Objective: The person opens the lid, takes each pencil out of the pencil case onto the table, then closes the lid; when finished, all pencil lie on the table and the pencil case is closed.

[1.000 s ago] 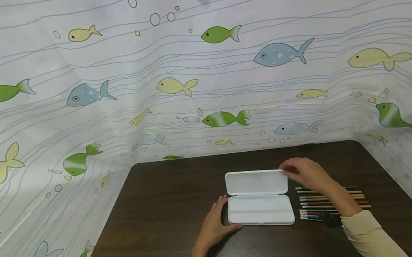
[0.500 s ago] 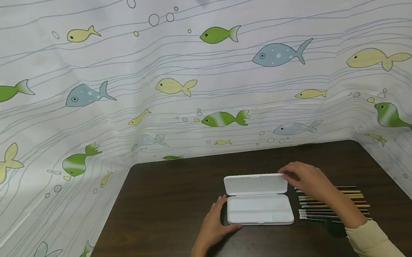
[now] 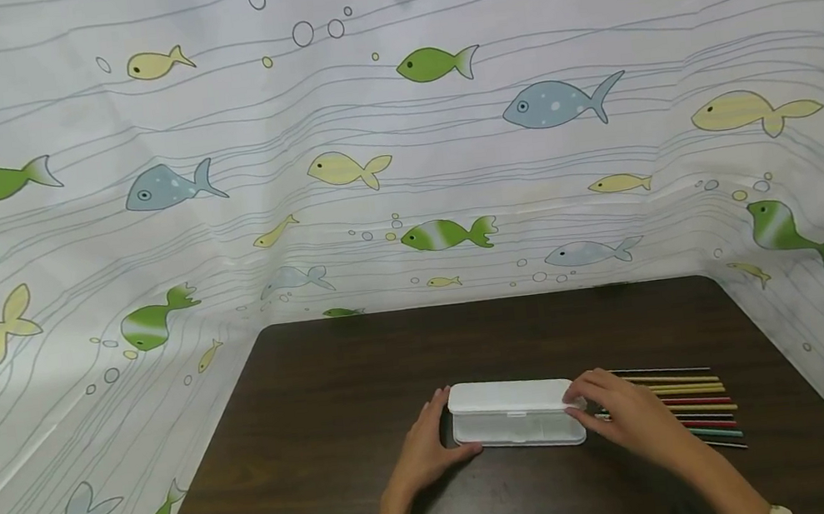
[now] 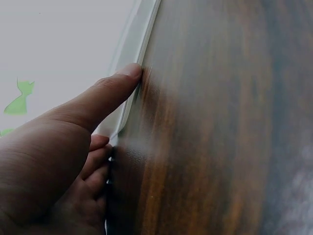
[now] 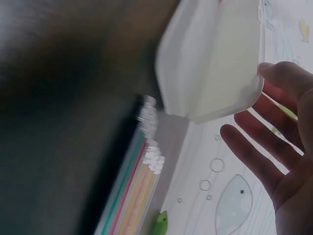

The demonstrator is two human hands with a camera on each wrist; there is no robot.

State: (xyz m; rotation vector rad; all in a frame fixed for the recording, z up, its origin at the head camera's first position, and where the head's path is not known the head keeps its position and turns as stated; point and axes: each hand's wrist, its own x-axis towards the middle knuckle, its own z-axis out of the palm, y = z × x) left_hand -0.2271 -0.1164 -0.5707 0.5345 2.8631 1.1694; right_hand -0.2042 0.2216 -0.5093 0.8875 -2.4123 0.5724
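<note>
A white plastic pencil case (image 3: 518,432) lies on the brown table with its hinged lid (image 3: 509,396) tilted partway down over the tray. At the case's left end my left hand (image 3: 426,446) holds it, thumb along the front edge and fingers round the side. In the left wrist view the thumb (image 4: 110,95) presses against the case's edge. My right hand (image 3: 624,412) pinches the lid's right corner between thumb and fingers. The right wrist view shows the raised lid (image 5: 232,63) from its underside, with the other fingers of the right hand (image 5: 288,127) spread apart below the corner.
To the right of the case lies a row of slim coloured sticks (image 3: 699,404) with white ends, like pencils or brushes, partly behind the right hand. A white fish-printed sheet (image 3: 349,230) surrounds the back and sides of the dark wooden table (image 3: 310,435).
The lid has swung from standing upright to tilting forward over the tray. My right hand has moved down and towards me with its corner. The left hand stays at the left end.
</note>
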